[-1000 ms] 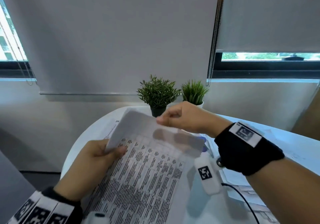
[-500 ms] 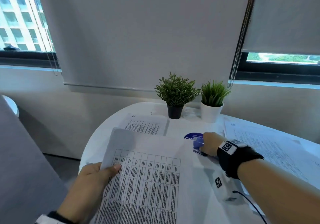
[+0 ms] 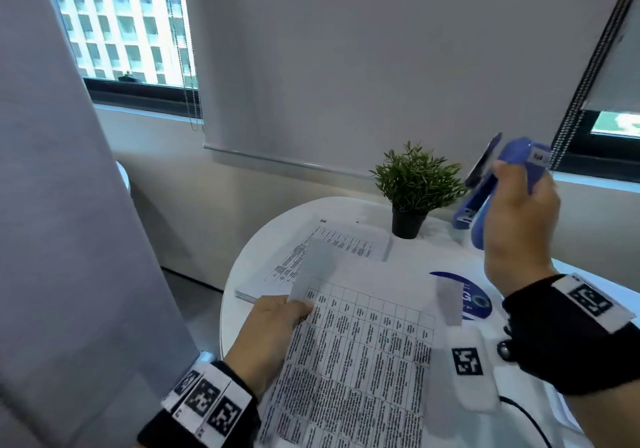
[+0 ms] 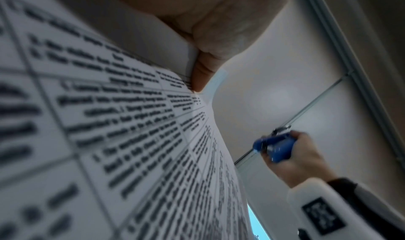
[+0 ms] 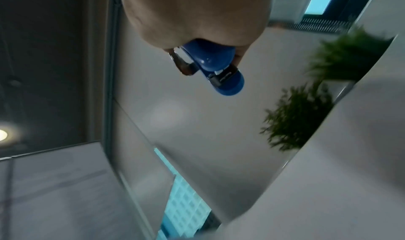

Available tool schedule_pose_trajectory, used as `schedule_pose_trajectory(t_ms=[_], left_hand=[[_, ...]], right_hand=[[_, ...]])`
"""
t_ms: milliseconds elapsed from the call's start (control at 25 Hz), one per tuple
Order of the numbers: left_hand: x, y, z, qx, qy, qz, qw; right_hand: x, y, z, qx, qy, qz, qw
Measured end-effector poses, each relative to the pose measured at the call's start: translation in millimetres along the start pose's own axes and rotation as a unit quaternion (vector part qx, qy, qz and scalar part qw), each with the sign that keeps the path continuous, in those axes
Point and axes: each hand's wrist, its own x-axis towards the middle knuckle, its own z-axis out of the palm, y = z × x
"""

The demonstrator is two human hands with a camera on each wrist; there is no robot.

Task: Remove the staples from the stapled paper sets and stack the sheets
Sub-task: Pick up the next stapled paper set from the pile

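My left hand point(image 3: 277, 323) pinches the upper left corner of a stapled paper set point(image 3: 360, 361) printed with a table, held above the round white table point(image 3: 433, 257). The top sheet's corner is folded back at my thumb. In the left wrist view the paper set point(image 4: 131, 139) fills the left side and my thumb point(image 4: 201, 74) presses its edge. My right hand point(image 3: 519, 219) is raised at the right and grips a blue stapler point(image 3: 498, 184), its tip pointing down-left. The stapler point(image 5: 217, 67) shows under my palm in the right wrist view, and the stapler point(image 4: 276, 145) is also small in the left wrist view.
A stack of printed sheets point(image 3: 325, 250) lies flat at the table's back left. A potted plant point(image 3: 412, 188) in a black pot stands behind it. A round blue disc point(image 3: 474, 298) lies on the table near my right wrist. A grey partition point(image 3: 69, 239) stands at left.
My right hand left the paper's top corner, reached to the table at right, and has lifted the blue stapler into the air. My left hand keeps its pinch on the paper.
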Motion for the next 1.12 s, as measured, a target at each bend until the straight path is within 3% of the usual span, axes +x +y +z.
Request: schedule_pose_trajectory(t_ms=[160,320,560,840,1120], left_hand=[[-1.1,-0.5,16.8,-0.011,-0.012,0.015,1.0],[-2.7,-3.4,25.7,-0.03,-0.024,0.032,0.999],[-8.3,-5.0,30.7,-0.048,-0.062,0.073,0.994],[-1.1,-11.3,38.5,0.001,-0.072,0.119,0.99],[-3.9,-25.4,36.3,0.036,-0.11,0.138,0.984]], right_hand=[[-47.0,-15.1,34.0,0.163,-0.035,0.021,0.986],[-85.1,-0.2,54.3,0.189,-0.03,0.044,0.981],[-100.9,20.8,63.5,0.125,0.01,0.044,0.991],[-92.0,25.9,65.7,0.054,-0.043,0.014,0.998],[-76.3,35.6,67.1,-0.022,-0.021,0.01,1.0]])
